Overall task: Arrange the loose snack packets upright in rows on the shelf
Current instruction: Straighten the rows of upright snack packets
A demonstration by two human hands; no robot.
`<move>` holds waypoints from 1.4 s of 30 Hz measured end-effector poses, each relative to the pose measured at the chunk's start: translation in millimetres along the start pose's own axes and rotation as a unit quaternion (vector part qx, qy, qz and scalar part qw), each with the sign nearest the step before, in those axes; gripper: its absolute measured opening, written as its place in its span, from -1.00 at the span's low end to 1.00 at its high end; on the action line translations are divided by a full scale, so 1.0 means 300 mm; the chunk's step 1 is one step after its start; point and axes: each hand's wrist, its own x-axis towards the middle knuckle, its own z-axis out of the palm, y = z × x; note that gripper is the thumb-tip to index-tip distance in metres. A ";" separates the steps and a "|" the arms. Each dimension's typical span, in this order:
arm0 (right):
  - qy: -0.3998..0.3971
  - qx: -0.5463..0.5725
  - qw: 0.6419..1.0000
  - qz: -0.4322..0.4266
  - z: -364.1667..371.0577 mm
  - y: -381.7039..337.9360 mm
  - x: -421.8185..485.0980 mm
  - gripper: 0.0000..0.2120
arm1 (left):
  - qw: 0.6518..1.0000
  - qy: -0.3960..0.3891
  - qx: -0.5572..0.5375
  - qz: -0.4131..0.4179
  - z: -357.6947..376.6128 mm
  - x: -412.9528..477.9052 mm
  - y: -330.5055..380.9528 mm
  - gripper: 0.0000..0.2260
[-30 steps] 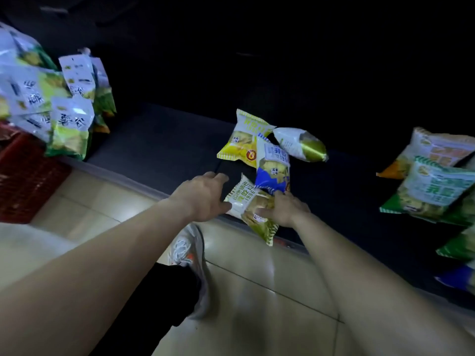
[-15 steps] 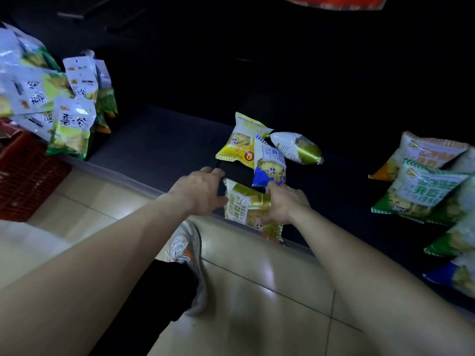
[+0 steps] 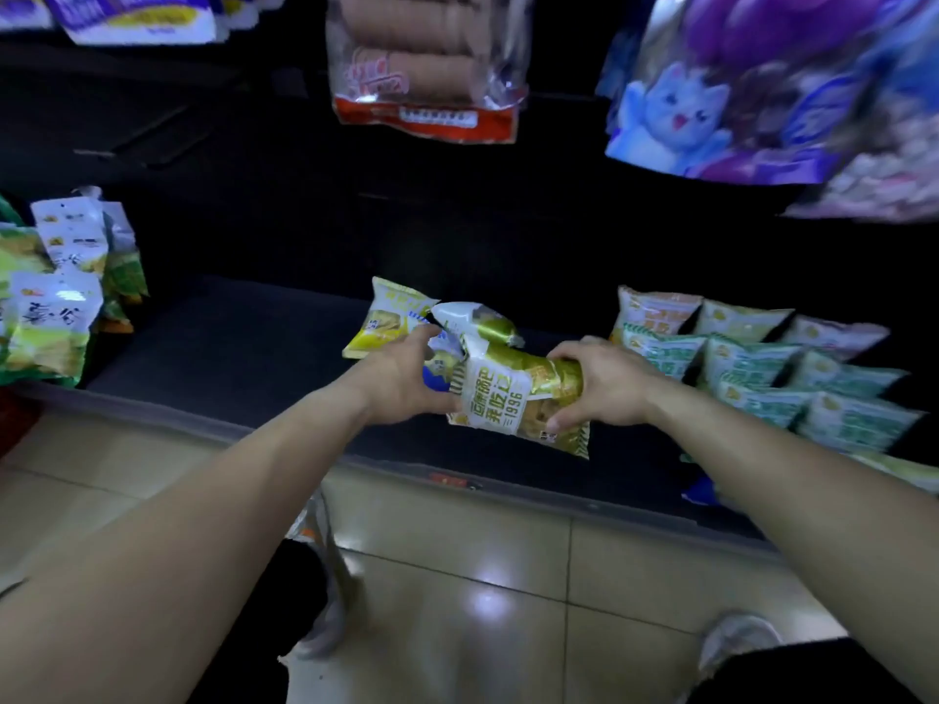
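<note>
My right hand (image 3: 604, 386) grips a white-and-gold snack packet (image 3: 513, 398) by its right end, lifted just above the dark bottom shelf (image 3: 228, 348). My left hand (image 3: 401, 381) holds the packet's left side, with its fingers curled over a blue packet (image 3: 438, 370) behind. A yellow packet (image 3: 381, 322) and a white-and-gold packet (image 3: 477, 320) lie loose on the shelf just behind my hands. Green-and-white packets (image 3: 752, 368) lean in rows at the right. More packets (image 3: 56, 307) stand at the left end.
Large bags hang above: a red-and-clear one (image 3: 421, 68) in the middle, a purple one with a white cat (image 3: 721, 94) at the right. The shelf's front lip (image 3: 457, 480) runs across above the tiled floor. My shoes (image 3: 737, 637) show below.
Both hands have lifted the white-and-gold packet off the shelf edge and turned it. The camera has tilted up, bringing the hanging bags above into view.
</note>
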 end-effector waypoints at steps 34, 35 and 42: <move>0.045 0.076 0.965 0.247 -0.010 0.817 -0.318 -0.36 | 0.953 0.006 0.277 0.124 0.759 0.592 0.629 -0.30; 0.039 0.070 0.965 0.249 -0.007 0.823 -0.318 -0.36 | 0.955 0.001 0.268 0.123 0.760 0.607 0.628 -0.29; 0.021 0.062 0.963 0.262 0.003 0.825 -0.318 -0.37 | 0.962 -0.076 0.234 0.121 0.750 0.655 0.649 -0.15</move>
